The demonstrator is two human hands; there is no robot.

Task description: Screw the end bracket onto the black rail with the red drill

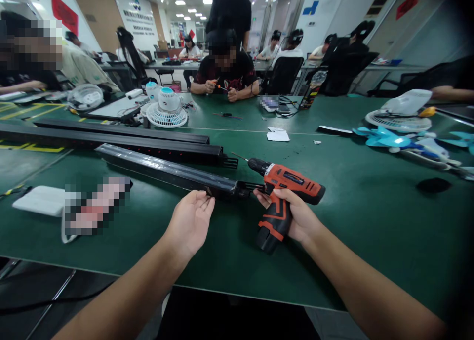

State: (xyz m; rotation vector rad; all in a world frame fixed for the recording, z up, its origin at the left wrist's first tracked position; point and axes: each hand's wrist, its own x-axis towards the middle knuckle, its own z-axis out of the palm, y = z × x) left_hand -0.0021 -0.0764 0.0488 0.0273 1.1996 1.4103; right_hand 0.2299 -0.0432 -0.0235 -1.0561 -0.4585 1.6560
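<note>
My right hand (301, 216) is wrapped around the grip of an orange and black cordless drill (292, 179). The drill's thin bit points up and left, over the table. My left hand (190, 221) is beside the near edge of a long black bar (166, 169) with a shiny, film-like surface. Its fingers are stretched out and seem to touch the bar's underside near its right end. That end, with a black slotted piece (250, 188), lies just left of the drill grip. Behind it lie longer black bars (148, 145), side by side.
On the green table (222, 261) are a white power bank (42, 200) at left, white fans (167, 110) further back and paper scraps (277, 135). Blue fan blades (388, 137) lie at right. A person opposite holds a small tool; a bottle (311, 90) stands nearby.
</note>
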